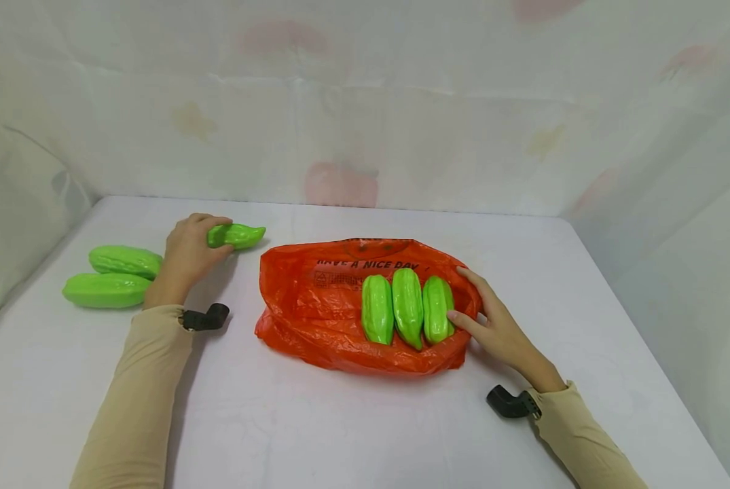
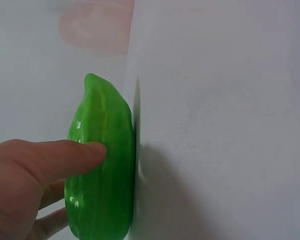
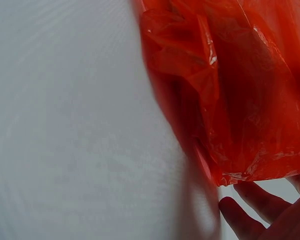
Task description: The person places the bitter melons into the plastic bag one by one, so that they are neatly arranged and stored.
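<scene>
At the back left of the table, my left hand (image 1: 195,250) grips a green bitter melon (image 1: 245,236), thumb on the near side and fingers on the far side. The left wrist view shows the same bitter melon (image 2: 102,122) against the white tabletop, its pointed tip away from the hand. A red plastic bag (image 1: 297,299) lies mid-table with its mouth spread open. Three more bitter melons (image 1: 408,305) lie side by side in its right half. My right hand (image 1: 499,331) holds the bag's right rim, thumb inside by the rightmost melon, other fingers outside and partly hidden.
Two loose bitter melons (image 1: 111,290) lie together at the left, just beside my left wrist. A white cloth backdrop (image 1: 432,149) stands along the table's far edge, with more cloth at both sides. Each wrist carries a small black camera (image 1: 208,317).
</scene>
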The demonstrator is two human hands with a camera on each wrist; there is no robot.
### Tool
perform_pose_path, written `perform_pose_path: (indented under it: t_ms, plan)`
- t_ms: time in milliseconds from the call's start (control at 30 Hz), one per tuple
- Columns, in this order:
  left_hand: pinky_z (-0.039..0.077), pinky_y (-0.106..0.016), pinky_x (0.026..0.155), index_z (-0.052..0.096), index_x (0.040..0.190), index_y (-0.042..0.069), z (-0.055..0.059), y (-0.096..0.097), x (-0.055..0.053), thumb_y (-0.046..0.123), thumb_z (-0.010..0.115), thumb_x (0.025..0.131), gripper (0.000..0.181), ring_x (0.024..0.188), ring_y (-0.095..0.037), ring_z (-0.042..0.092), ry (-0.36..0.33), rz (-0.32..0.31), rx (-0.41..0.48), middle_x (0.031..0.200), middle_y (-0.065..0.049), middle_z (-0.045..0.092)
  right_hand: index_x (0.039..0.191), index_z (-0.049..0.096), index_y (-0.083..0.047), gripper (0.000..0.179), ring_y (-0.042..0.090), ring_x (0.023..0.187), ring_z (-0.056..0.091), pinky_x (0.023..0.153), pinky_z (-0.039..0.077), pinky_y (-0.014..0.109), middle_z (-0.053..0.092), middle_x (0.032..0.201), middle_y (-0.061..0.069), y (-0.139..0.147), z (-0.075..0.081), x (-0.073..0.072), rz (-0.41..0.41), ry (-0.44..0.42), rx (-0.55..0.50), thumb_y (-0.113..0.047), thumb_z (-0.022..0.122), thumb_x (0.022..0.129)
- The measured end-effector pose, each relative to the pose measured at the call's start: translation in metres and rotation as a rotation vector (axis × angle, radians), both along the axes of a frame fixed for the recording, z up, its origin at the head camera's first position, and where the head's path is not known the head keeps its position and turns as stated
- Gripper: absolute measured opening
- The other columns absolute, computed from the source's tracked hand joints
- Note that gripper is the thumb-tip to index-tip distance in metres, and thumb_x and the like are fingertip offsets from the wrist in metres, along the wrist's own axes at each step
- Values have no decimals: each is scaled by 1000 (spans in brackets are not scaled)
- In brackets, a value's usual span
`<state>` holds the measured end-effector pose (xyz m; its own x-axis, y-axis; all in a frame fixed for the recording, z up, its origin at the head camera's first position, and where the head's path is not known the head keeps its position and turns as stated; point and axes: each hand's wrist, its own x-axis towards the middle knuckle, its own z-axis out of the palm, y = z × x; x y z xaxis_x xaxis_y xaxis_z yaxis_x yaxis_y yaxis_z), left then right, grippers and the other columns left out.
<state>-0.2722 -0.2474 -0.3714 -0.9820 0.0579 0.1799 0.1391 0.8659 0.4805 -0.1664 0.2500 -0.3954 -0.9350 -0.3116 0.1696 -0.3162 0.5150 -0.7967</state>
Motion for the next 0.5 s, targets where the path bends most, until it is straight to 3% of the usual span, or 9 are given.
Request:
perform_pose_path:
  t_ms: [267, 500]
  plan:
    - [27, -67, 111, 50, 139, 2, 1, -2, 2, 8, 68, 89, 54, 131, -53, 35, -82, -8, 64, 142, -33, 37, 156, 24, -22, 72, 36, 142, 40, 111, 35, 62, 29, 161, 12, 0, 1, 0, 13, -5, -7, -18, 64, 97]
    - [27, -64, 113, 45, 142, 1, 2, -4, 0, 8, 66, 91, 56, 134, -50, 37, -139, -49, 78, 144, -30, 43, 156, 24, -22, 72, 35, 142, 39, 111, 36, 62, 29, 161, 12, -1, 2, 1, 10, -6, -8, -18, 64, 97]
